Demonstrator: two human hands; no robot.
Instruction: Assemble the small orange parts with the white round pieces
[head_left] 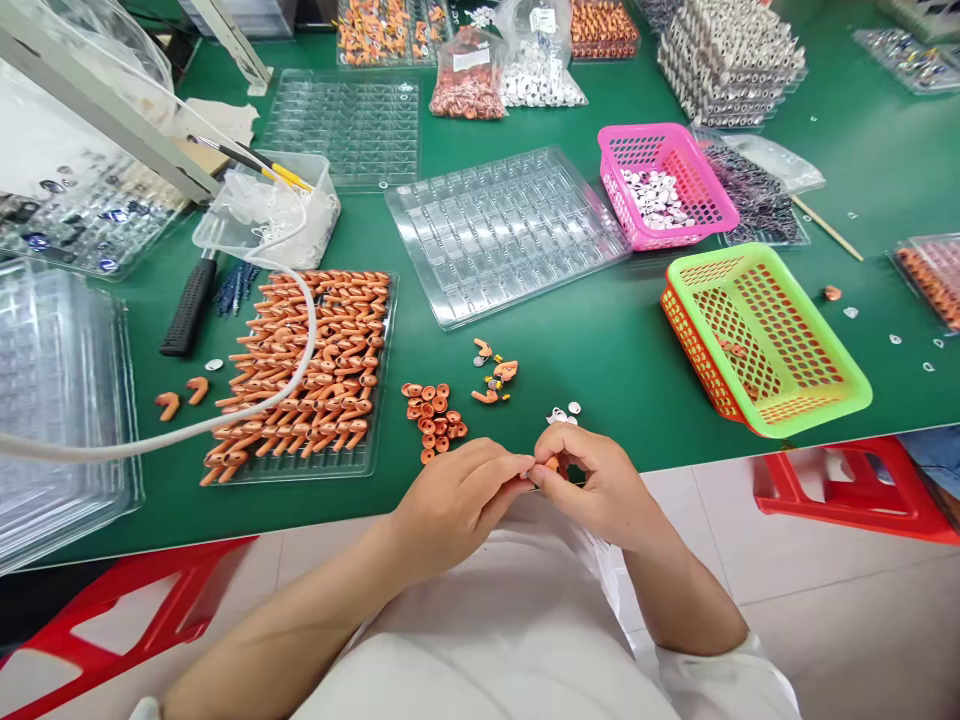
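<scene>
My left hand (465, 500) and my right hand (596, 485) meet at the table's front edge, fingertips pinched together. A small orange earbud part (553, 464) shows between the fingers of my right hand. My left fingertips press against the same spot; a tiny pale bit shows there, mostly hidden. Just beyond the hands lie small white pieces (564, 413) and a cluster of orange cup-shaped earbud shells (435, 415). Farther off are a few orange earbud pieces (506, 370) with yellow and grey parts attached.
A tray of orange earbud stems (300, 370) stands left, crossed by a white hose (304, 350). Ahead lies a clear plastic tray (510, 235). To the right are a pink basket (611, 190) with white pieces and a green basket (829, 400). Red stools (855, 500) stand below.
</scene>
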